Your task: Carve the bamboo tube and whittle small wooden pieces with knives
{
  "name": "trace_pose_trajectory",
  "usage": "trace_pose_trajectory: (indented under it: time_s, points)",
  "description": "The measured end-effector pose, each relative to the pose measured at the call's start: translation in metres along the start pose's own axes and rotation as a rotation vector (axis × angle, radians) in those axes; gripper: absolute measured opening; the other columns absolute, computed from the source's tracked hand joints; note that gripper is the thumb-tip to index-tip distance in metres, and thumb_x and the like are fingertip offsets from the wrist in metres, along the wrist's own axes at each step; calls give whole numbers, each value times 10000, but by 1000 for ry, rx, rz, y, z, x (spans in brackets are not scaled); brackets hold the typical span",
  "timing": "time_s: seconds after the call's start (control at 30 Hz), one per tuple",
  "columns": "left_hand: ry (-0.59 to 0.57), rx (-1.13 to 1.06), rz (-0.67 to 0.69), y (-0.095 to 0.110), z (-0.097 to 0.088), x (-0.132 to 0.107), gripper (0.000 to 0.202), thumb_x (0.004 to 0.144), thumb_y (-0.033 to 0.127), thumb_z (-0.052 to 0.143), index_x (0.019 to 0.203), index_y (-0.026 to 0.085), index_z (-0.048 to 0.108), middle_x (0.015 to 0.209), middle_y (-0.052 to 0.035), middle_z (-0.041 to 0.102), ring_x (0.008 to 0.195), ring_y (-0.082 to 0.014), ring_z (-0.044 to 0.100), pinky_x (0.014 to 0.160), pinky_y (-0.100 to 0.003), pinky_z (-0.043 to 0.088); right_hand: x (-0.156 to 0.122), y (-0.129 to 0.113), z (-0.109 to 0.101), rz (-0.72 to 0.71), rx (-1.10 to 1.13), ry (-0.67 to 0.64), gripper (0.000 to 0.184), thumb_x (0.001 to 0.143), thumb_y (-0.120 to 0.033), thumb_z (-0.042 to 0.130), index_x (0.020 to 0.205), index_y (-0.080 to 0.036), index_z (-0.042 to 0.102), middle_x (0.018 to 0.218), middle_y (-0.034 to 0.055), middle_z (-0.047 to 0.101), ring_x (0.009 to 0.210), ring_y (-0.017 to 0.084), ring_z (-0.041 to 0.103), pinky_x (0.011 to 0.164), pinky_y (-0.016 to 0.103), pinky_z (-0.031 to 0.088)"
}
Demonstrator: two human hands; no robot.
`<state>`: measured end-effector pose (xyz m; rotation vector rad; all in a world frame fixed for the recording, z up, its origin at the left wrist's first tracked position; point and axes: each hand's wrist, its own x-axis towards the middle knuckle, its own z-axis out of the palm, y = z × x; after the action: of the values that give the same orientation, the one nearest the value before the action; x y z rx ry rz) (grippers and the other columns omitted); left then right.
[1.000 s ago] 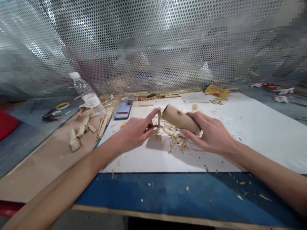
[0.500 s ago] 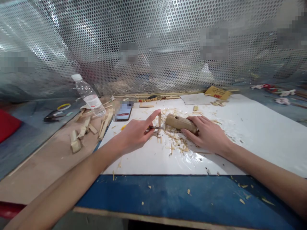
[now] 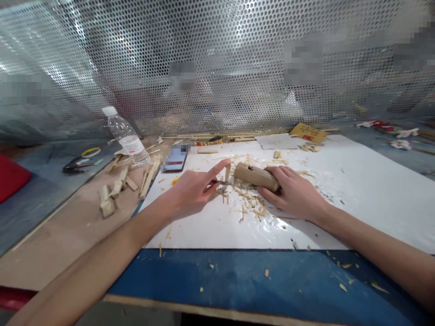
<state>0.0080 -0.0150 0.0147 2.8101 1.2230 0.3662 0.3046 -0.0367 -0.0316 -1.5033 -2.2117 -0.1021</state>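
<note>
My right hand [image 3: 294, 190] is wrapped round the right end of a short tan wooden cylinder [image 3: 254, 175], perhaps bamboo, with a small dark hole on its upper side. The cylinder lies tilted on the white sheet [image 3: 367, 194]. My left hand [image 3: 193, 192] pinches a slim metal tool, apparently a carving knife [image 3: 222, 182], its tip just left of the cylinder and apart from it. The left index finger is stretched out to the right, with a thin upright sliver of wood [image 3: 227, 173] below its tip. Part of the tool's handle is hidden in the hand. Wood shavings [image 3: 251, 206] lie scattered underneath.
A phone [image 3: 175, 158] and a leaning water bottle [image 3: 125, 138] are at the left, near wood offcuts [image 3: 107, 201]. At the back lies a yellow sandpaper piece [image 3: 308, 132] before a perforated metal screen [image 3: 220, 59]. The table's blue front edge [image 3: 238, 280] carries chips.
My left index fingertip has shifted slightly down and to the right. Otherwise the hands, the cylinder and the tool stay almost where they were.
</note>
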Motion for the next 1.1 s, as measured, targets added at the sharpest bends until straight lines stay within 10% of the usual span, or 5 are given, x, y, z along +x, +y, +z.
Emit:
trace_pose_trajectory:
  time_s: [1.1]
  points:
    - [24, 40, 33, -9, 3, 3, 735, 954, 262, 509, 1614, 280, 188, 925, -8, 753, 569, -115, 563, 610, -252, 393, -1, 0, 1, 23, 19, -21, 489, 937, -542, 501, 1262, -182, 565, 1189, 159, 682, 1069, 331, 653, 839, 445, 529]
